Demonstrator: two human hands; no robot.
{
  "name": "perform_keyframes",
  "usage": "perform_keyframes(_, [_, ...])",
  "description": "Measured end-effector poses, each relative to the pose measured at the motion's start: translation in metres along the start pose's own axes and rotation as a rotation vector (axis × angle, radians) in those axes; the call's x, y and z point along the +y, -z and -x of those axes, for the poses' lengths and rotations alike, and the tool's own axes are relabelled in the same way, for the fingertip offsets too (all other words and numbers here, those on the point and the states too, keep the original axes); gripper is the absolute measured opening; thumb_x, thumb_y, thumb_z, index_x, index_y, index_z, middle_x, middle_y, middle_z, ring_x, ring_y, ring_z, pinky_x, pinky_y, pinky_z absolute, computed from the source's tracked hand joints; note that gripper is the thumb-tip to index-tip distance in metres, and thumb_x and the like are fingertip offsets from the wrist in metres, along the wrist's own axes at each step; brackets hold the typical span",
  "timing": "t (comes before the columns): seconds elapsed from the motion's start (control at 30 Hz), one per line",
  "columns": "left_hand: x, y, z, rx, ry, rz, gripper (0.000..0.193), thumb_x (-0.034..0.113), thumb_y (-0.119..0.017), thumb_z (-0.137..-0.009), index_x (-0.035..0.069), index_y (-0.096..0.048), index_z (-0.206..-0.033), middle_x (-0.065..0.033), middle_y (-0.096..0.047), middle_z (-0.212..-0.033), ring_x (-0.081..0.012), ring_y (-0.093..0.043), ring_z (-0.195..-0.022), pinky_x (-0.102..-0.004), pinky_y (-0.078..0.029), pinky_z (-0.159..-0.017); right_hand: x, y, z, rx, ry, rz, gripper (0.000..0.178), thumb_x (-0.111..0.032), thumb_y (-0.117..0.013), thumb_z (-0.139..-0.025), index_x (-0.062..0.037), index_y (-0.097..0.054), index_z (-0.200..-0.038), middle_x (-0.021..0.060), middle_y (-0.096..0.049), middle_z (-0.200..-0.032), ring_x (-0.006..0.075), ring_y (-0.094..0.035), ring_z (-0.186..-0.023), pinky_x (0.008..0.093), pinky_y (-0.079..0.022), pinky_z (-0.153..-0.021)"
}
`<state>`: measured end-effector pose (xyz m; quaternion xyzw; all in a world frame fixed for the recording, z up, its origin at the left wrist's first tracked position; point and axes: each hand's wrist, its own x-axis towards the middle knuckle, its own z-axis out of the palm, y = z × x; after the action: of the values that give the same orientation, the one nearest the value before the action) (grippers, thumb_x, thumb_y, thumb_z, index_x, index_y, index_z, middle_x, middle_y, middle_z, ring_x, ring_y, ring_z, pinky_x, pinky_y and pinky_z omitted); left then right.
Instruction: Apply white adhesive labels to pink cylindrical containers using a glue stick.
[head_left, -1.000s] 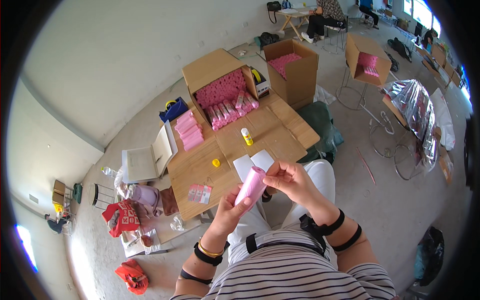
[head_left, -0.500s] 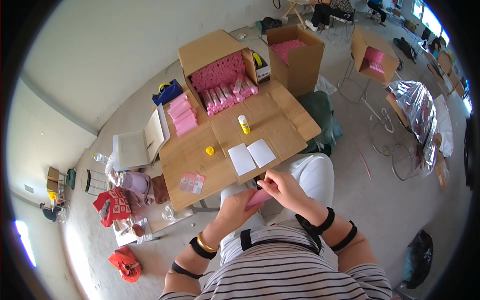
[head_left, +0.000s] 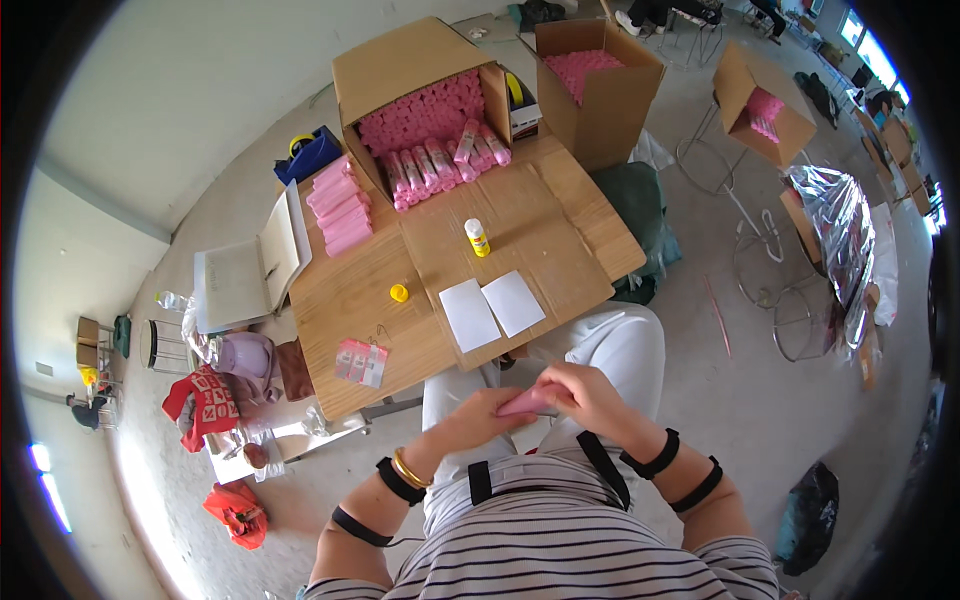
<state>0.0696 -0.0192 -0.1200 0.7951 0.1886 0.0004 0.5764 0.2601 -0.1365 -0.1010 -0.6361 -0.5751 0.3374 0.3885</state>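
Above my lap, a pink roll (head_left: 522, 404) lies between my two hands. My left hand (head_left: 478, 420) is closed round its left end. The fingers of my right hand (head_left: 588, 400) wrap its right end, hiding that part. Just beyond, at the table's near edge, two white paper sheets (head_left: 469, 315) lie side by side on a flat cardboard piece (head_left: 560, 245). An uncapped glue stick (head_left: 477, 240) stands behind them. Its yellow cap (head_left: 399, 293) rests on the wood to the left. Printed pink-and-grey labels (head_left: 361, 363) lie near the table's left front corner.
An open carton (head_left: 410, 65) full of pink rolls stands at the table's back, with labelled rolls (head_left: 440, 170) in front. Plain pink pieces (head_left: 340, 205) are stacked at left, near an open folder (head_left: 245, 270). Another carton (head_left: 605, 110) stands behind right. A stool (head_left: 700, 150) holds a tipped box.
The pink roll has turned more level, and my hands have shifted slightly lower in the picture. My head view has moved a little; the table things stay in place.
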Motion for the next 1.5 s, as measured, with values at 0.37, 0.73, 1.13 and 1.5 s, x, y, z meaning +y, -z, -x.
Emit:
perform_keyframes(0.37, [-0.056, 0.025, -0.037, 0.056, 0.356, 0.325, 0.039, 0.032, -0.061, -0.095, 0.002, -0.061, -0.120, 0.0000, -0.065, -0.083, -0.0068, -0.052, -0.069, -0.0224, -0.045, -0.061, 0.063, 0.017, 0.001, 0.149, 0.018, 0.010, 0.028, -0.020, -0.067, -0.088, -0.0034, -0.060, -0.109, 0.0135, -0.064, -0.088, 0.0255, -0.063, -0.075, 0.0348, -0.049, -0.064])
perform_keyframes(0.73, [-0.079, -0.012, -0.078, 0.501, 0.516, 0.569, 0.034, 0.020, -0.060, -0.092, 0.001, -0.058, -0.121, -0.0016, -0.065, -0.102, -0.0106, -0.058, -0.094, -0.0260, -0.045, -0.081, 0.135, 0.012, -0.081, 0.293, -0.382, -0.793, 0.035, -0.037, -0.062, -0.094, -0.0031, -0.064, -0.103, -0.0019, -0.057, -0.072, 0.0040, -0.047, -0.059, 0.0185, -0.036, -0.056])
perform_keyframes(1.13, [-0.091, 0.007, -0.105, 0.480, 0.622, 1.049, 0.024, 0.030, -0.062, -0.092, 0.010, -0.063, -0.105, -0.0017, -0.065, -0.095, -0.0105, -0.060, -0.083, -0.0270, -0.046, -0.073, 0.138, -0.018, -0.122, 0.177, -0.313, -0.494, 0.041, -0.039, -0.061, -0.093, 0.0005, -0.066, -0.102, 0.0022, -0.061, -0.068, 0.0088, -0.056, -0.061, 0.0260, -0.043, -0.056])
perform_keyframes(1.5, [-0.076, 0.001, -0.129, 0.722, 0.509, 0.988, 0.030, 0.017, -0.065, -0.090, 0.004, -0.053, -0.115, -0.0058, -0.060, -0.103, -0.0165, -0.062, -0.091, -0.0312, -0.052, -0.077, 0.143, 0.004, -0.114, 0.309, -0.319, -0.604, 0.038, -0.037, -0.059, -0.095, -0.0005, -0.066, -0.098, -0.0010, -0.057, -0.064, 0.0054, -0.049, -0.056, 0.0224, -0.037, -0.051])
